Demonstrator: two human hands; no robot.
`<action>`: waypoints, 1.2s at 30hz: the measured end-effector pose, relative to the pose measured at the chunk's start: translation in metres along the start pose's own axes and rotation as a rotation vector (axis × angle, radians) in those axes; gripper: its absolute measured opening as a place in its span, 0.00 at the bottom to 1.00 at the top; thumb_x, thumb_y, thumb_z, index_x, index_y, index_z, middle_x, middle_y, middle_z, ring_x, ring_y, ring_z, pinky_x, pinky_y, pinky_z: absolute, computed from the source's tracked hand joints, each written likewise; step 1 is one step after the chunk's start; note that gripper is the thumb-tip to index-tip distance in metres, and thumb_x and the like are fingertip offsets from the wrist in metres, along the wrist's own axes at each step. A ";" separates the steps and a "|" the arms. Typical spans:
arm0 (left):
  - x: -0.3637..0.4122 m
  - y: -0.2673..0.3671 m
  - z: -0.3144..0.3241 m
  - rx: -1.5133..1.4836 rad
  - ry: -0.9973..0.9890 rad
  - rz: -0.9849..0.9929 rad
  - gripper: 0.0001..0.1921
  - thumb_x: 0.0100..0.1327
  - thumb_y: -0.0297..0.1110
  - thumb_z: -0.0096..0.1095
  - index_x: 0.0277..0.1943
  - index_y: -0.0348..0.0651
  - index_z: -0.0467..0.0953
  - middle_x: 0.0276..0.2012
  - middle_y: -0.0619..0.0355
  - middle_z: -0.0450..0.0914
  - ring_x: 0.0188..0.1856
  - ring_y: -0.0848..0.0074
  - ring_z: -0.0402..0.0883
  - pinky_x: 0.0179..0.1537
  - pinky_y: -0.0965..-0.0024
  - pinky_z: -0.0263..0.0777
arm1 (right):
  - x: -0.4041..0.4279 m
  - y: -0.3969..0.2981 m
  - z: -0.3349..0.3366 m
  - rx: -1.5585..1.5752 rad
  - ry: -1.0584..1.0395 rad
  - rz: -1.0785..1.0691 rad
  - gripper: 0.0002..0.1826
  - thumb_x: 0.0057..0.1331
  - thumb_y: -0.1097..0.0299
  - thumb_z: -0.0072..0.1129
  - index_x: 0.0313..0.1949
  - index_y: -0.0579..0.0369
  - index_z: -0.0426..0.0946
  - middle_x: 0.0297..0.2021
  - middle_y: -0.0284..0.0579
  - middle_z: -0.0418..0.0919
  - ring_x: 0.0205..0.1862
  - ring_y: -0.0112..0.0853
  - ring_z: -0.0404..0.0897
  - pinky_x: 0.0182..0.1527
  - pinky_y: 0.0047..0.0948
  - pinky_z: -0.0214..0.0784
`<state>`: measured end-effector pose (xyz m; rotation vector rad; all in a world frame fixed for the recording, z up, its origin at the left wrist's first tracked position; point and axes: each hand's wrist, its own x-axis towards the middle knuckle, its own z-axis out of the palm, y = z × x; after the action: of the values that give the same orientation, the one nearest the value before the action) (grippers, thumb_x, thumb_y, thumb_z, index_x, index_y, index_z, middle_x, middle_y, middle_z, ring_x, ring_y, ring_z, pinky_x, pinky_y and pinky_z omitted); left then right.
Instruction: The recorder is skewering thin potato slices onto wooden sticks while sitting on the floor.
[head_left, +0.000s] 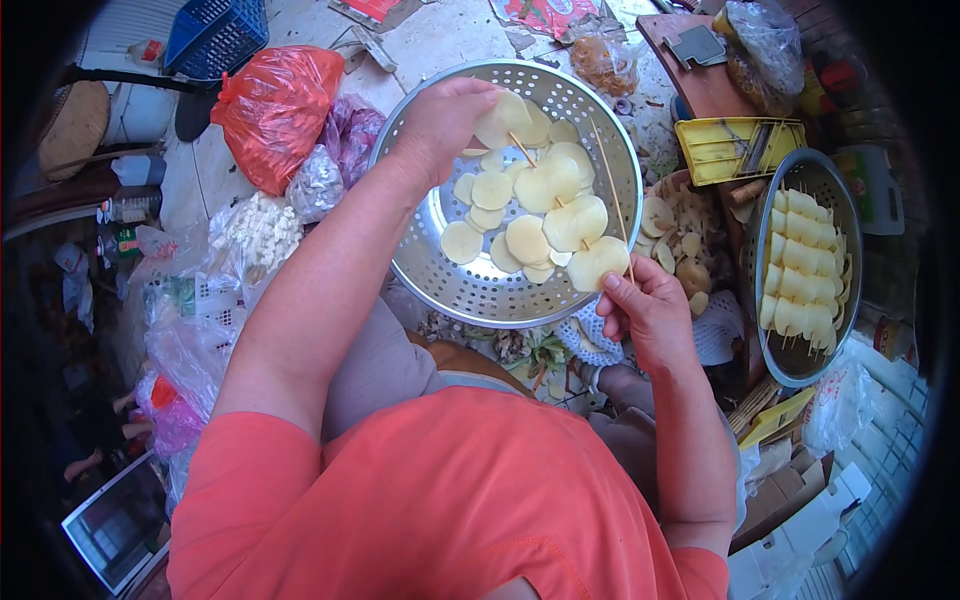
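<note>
A perforated metal colander (457, 294) holds loose, thin potato slices (491, 190) in front of me. My left hand (448, 118) pinches a pale potato slice (501, 120) over the far side, close to the tip of a wooden skewer (523, 150). Several slices (574, 223) are threaded along that skewer, which slants down to the right. At its lower end, my right hand (646, 304) grips the last threaded slice between thumb and fingers. A second bare wooden stick (609, 180) also rises from the right hand. Whether the held slice touches the skewer tip is hard to tell.
On the right, another colander (757, 300) bears finished rows of skewered slices (801, 262). A yellow mandoline slicer (720, 148) lies behind it. Peelings and a potato (693, 276) sit beside my right hand. A red plastic bag (281, 112) stands at the left.
</note>
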<state>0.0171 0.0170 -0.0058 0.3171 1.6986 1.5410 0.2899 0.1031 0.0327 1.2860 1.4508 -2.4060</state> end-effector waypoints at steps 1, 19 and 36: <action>0.000 0.000 0.003 0.017 0.056 0.021 0.12 0.62 0.32 0.54 0.45 0.34 0.74 0.39 0.54 0.78 0.38 0.72 0.79 0.39 0.68 0.76 | 0.000 0.000 0.000 0.000 0.000 -0.001 0.08 0.65 0.71 0.53 0.43 0.58 0.73 0.20 0.35 0.76 0.14 0.18 0.69 0.16 0.16 0.60; -0.005 -0.003 0.009 -0.151 0.060 -0.147 0.11 0.62 0.32 0.58 0.44 0.34 0.73 0.39 0.50 0.78 0.38 0.68 0.81 0.40 0.65 0.78 | 0.003 0.010 0.007 -0.045 0.004 -0.038 0.08 0.65 0.72 0.52 0.43 0.59 0.72 0.21 0.36 0.76 0.14 0.18 0.69 0.15 0.15 0.59; -0.006 -0.008 0.015 0.067 0.057 -0.183 0.15 0.61 0.37 0.60 0.45 0.36 0.75 0.37 0.53 0.79 0.40 0.68 0.80 0.37 0.67 0.76 | 0.006 0.002 -0.003 0.104 0.067 -0.076 0.07 0.66 0.71 0.52 0.41 0.59 0.72 0.21 0.37 0.76 0.14 0.20 0.70 0.15 0.17 0.61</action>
<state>0.0344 0.0218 -0.0098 0.1488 1.7741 1.3734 0.2884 0.1063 0.0261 1.3700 1.4328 -2.5420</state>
